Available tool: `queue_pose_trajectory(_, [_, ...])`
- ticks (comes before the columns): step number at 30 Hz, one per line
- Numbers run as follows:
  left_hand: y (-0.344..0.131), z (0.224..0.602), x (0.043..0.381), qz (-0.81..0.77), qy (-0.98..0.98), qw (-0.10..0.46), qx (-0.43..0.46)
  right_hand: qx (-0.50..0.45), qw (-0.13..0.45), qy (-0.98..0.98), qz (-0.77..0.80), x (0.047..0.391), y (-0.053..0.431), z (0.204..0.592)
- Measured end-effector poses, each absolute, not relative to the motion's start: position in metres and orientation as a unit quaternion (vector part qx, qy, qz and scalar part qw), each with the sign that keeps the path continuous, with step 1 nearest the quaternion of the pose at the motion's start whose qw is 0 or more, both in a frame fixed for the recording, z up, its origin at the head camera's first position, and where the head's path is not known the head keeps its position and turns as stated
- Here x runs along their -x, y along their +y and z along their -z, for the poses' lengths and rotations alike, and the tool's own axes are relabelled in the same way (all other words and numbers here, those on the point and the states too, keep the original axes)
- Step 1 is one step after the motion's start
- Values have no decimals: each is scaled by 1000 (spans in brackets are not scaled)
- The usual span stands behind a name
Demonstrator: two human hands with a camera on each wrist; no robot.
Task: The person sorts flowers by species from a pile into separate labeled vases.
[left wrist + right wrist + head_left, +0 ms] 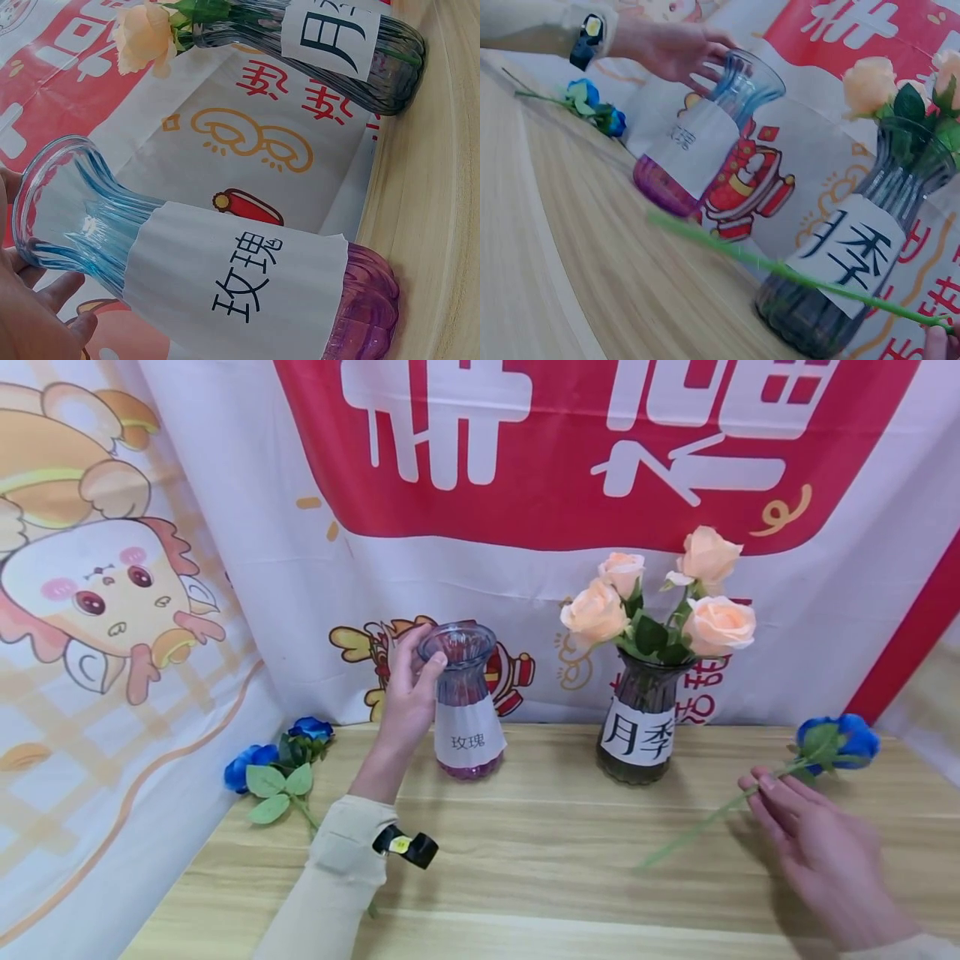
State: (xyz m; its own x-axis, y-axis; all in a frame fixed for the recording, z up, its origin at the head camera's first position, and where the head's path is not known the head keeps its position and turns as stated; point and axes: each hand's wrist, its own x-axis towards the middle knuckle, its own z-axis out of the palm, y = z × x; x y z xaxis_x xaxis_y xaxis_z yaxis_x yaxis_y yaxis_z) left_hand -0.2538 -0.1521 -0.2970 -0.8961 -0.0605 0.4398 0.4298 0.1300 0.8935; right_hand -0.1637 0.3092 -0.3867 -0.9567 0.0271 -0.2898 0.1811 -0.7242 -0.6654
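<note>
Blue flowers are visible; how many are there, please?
3: the first blue flower and second blue flower lie on the left of the table; the right hand holds the third blue flower. No others show.

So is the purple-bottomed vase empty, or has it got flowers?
The vase is empty of flowers: no bloom sticks out the top, and no stem shows in its clear neck. Water: can't tell.

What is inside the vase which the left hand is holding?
No flower shows in the top of the vase; the cloth behind shows through it. The label covers the middle, so what may be inside there cannot be seen.
</note>
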Motion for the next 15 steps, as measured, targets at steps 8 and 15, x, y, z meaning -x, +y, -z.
queue_pose_trajectory(8, [-152, 298, 253, 646, -728, 191, 128, -144, -45, 317, 937, 166, 282, 379])
queue_pose_trajectory(15, [-152, 298, 253, 644, -729, 193, 128, -151, -142, 297, 932, 171, 252, 365])
